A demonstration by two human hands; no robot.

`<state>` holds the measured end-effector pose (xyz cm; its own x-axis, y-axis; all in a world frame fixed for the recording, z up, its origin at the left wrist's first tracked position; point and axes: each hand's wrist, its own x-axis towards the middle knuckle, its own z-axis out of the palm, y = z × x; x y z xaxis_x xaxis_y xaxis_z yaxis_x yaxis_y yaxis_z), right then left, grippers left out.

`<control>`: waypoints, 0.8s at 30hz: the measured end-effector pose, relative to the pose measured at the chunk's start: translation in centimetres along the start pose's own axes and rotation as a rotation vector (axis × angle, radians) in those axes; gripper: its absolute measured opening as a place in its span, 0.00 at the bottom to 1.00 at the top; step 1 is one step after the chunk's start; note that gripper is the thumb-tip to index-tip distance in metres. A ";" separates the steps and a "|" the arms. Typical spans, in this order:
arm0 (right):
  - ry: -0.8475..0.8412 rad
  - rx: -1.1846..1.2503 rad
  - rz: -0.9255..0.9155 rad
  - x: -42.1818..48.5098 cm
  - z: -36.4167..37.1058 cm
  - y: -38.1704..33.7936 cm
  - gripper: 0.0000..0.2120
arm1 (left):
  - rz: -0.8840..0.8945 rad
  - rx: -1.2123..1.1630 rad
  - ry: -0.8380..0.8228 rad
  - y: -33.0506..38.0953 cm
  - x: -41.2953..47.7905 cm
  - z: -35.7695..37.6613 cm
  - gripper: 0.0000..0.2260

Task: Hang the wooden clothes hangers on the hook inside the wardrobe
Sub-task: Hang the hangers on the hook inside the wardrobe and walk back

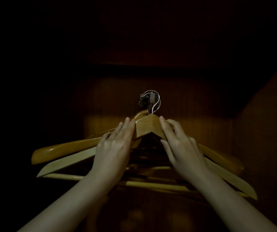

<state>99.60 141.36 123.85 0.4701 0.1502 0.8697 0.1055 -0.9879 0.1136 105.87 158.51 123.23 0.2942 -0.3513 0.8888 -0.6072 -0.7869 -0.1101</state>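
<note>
Several wooden hangers point(147, 126) already hang on the wardrobe hook point(151, 98), so approx. done. L hand point(114, 144) & R hand point(183, 144) lie flat-fingered on the front one's shoulders, grip released. Prob. only squaring up left.

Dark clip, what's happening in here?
A person reaches into a dim wardrobe, left hand and right hand resting on either side of the front wooden hanger at its peak. Its metal hook is already looped over the wardrobe hook, with other wooden hangers behind.
</note>
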 end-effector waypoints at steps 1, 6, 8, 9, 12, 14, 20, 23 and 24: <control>0.003 0.001 -0.006 0.0 0.0 0.1 0.32 | -0.003 0.001 0.005 0.1 0.0 0.0 0.29; -0.003 0.003 -0.024 -0.2 0.2 0.6 0.31 | -0.017 0.069 0.007 0.7 -0.2 0.0 0.31; 0.000 0.007 -0.023 -0.3 0.4 0.7 0.31 | -0.019 0.086 0.015 0.9 -0.4 -0.1 0.32; 0.004 0.005 -0.023 -0.3 0.5 0.8 0.31 | -0.024 0.088 0.012 1.0 -0.4 -0.1 0.32; 0.017 0.007 -0.010 -0.3 0.7 0.6 0.31 | -0.034 0.089 0.014 0.9 -0.5 0.2 0.32; 0.032 -0.003 0.017 -0.3 0.7 0.3 0.31 | -0.036 0.066 0.019 0.7 -0.5 0.4 0.31; 0.124 -0.190 0.095 -0.7 2.3 -0.7 0.40 | -0.021 0.039 -0.048 -0.9 1.2 0.7 0.31; 0.151 -0.219 0.041 -0.7 2.9 0.3 0.40 | -0.016 -0.027 -0.119 -1.5 1.8 2.1 0.34; 0.153 -0.229 0.025 -0.7 3.0 0.6 0.40 | -0.022 -0.015 -0.127 -1.3 1.7 2.4 0.34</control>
<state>101.92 140.72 121.85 0.3302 0.1349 0.9342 -0.1135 -0.9769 0.1812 108.95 157.71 123.82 0.3976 -0.3965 0.8275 -0.6106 -0.7875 -0.0839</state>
